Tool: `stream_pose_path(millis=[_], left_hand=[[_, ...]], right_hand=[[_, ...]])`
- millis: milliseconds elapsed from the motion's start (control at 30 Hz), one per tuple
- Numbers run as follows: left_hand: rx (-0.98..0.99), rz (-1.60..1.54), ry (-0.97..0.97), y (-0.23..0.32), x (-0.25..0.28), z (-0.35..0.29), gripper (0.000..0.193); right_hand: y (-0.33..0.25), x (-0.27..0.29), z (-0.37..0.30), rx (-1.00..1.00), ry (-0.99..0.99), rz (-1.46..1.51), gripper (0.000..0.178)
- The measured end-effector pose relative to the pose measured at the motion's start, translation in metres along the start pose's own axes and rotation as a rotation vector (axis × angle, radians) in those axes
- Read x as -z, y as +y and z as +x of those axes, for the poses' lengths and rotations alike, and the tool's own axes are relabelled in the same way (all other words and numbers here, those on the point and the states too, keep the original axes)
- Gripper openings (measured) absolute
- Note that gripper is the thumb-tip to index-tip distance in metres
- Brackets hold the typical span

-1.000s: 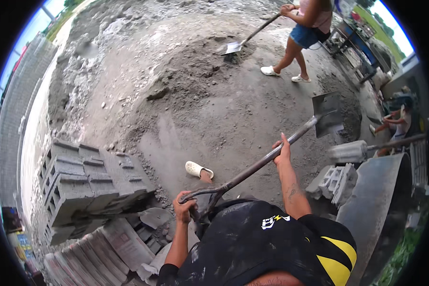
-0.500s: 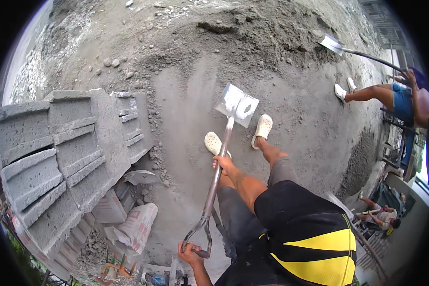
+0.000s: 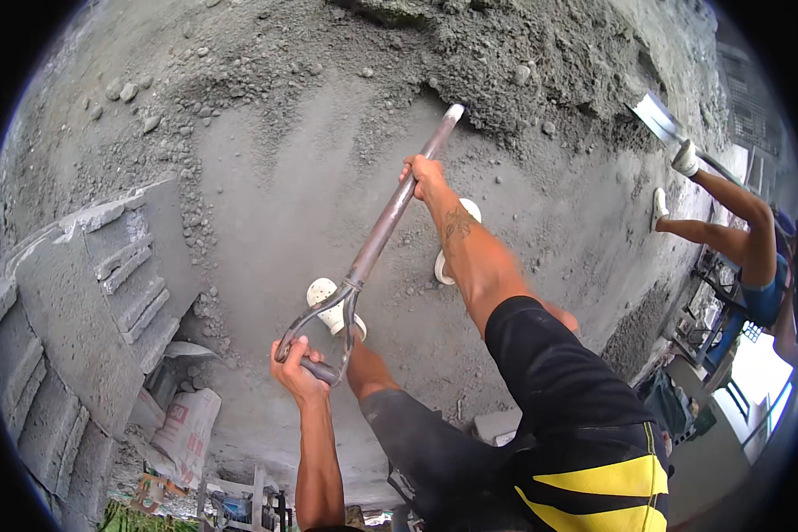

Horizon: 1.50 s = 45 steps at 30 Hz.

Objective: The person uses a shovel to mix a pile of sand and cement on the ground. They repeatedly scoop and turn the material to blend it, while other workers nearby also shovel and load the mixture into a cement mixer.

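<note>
My left hand [image 3: 298, 371] is closed around the D-shaped grip of a shovel [image 3: 379, 238]. Farther up the metal shaft, my right hand [image 3: 426, 177] wraps it near the far end. The shaft slants away from me toward the upper right. Its tip meets the edge of a heap of grey sand and gravel [image 3: 541, 80], and the blade is hidden in the material there. Below the shaft, my feet in white clogs [image 3: 326, 306] stand on the dusty ground, the right one partly covered by my arm.
Stacked concrete blocks [image 3: 84, 293] stand at the left, with a paper sack [image 3: 186, 434] near them. At the right, another person [image 3: 754, 235] works a second shovel [image 3: 661, 120] at the heap. Loose stones [image 3: 129, 91] lie at the far left.
The shovel and both hands have moved forward, away from me. Its blade, visible before over the ground, is now in the heap. The other person has raised one foot onto their shovel.
</note>
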<state>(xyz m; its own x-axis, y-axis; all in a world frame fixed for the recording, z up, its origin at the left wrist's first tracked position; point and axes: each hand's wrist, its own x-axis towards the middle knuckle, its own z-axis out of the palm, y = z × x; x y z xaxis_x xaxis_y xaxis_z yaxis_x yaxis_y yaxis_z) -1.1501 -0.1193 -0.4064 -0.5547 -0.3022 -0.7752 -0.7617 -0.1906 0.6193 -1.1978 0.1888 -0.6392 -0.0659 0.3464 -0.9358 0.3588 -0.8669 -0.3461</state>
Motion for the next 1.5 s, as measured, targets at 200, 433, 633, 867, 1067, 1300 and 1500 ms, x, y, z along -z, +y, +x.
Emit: stream_pose_path(millis=[200, 433, 633, 867, 1067, 1300, 1500], left_hand=[[-0.112, 0.068, 0.018, -0.089, 0.029, 0.028, 0.013], [-0.176, 0.171, 0.047, -0.058, 0.132, -0.006, 0.013], [-0.19, 0.156, -0.052, 0.03, 0.229, -0.069, 0.014], [-0.312, 0.258, -0.131, 0.148, 0.359, -0.165, 0.014], [-0.577, 0.566, -0.325, 0.204, 0.436, -0.217, 0.018], [-0.515, 0.82, -0.502, 0.174, 0.483, -0.187, 0.018], [-0.652, 0.813, -1.315, 0.109, 0.396, -0.257, 0.012]], right_hand=[[0.025, 0.033, 0.028, 0.104, 0.021, -0.109, 0.01], [0.086, 0.035, -0.079, 0.04, -0.032, -0.094, 0.01], [0.121, 0.043, -0.221, 0.037, -0.031, 0.101, 0.016], [0.202, 0.057, -0.394, -0.062, -0.092, 0.362, 0.012], [0.272, 0.097, -0.477, -0.112, -0.1, 0.597, 0.017], [0.341, 0.252, -0.581, 0.013, 0.015, 0.924, 0.017], [0.353, 0.451, -0.716, 0.484, 0.25, 1.249, 0.014]])
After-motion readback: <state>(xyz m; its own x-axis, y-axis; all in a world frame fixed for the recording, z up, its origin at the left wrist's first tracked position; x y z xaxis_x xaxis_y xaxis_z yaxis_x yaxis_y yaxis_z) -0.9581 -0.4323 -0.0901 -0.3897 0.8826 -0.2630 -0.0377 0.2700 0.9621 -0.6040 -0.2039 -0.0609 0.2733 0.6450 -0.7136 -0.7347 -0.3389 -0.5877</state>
